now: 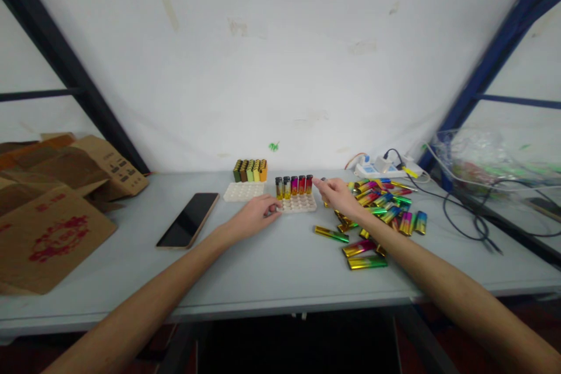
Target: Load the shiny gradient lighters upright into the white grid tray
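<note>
A white plastic tray with rows of round holes (299, 204) lies on the table, and a row of upright lighters (294, 185) with dark tops stands along its back. My left hand (258, 213) is closed at the tray's left end, its curled fingertips on the edge. Just right of the row, my right hand (335, 194) is pinched closed. A dark lighter top and a bit of gold show by its fingers, the rest of that lighter being hidden. Beneath and beyond this hand spreads a loose pile of shiny multicoloured lighters (390, 213).
Behind my left hand lie a second white tray (243, 191) and a block of upright yellow and dark-green lighters (250, 170). A phone (188, 220) rests at left, beside cardboard boxes (65, 234). A power strip (381, 168) and black cables (480, 225) occupy the right.
</note>
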`<state>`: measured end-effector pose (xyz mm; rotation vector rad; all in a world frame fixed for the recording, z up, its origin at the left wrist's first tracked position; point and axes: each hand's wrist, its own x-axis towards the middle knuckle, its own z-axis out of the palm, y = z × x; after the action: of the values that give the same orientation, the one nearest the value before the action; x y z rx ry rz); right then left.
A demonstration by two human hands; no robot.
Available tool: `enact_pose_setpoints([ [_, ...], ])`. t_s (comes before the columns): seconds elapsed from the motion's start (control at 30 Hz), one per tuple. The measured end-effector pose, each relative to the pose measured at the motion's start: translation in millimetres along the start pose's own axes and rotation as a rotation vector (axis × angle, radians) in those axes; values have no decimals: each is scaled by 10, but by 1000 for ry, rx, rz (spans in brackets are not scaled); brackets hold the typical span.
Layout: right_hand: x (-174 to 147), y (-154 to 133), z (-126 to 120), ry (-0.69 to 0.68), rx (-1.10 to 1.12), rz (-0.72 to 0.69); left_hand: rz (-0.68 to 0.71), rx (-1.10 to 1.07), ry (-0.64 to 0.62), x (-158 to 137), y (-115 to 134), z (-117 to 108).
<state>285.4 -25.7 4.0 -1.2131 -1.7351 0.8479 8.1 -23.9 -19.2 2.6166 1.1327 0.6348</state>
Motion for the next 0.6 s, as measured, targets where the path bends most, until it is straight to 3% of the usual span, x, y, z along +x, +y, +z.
enact_pose_setpoints([
  [0.13,-5,5,27,68,-160,-44,-18,-6,-9,4,27,-16],
  [0.6,-54,-61,31,-34,-278,-231,-26,-9,-12,3,55,-35],
])
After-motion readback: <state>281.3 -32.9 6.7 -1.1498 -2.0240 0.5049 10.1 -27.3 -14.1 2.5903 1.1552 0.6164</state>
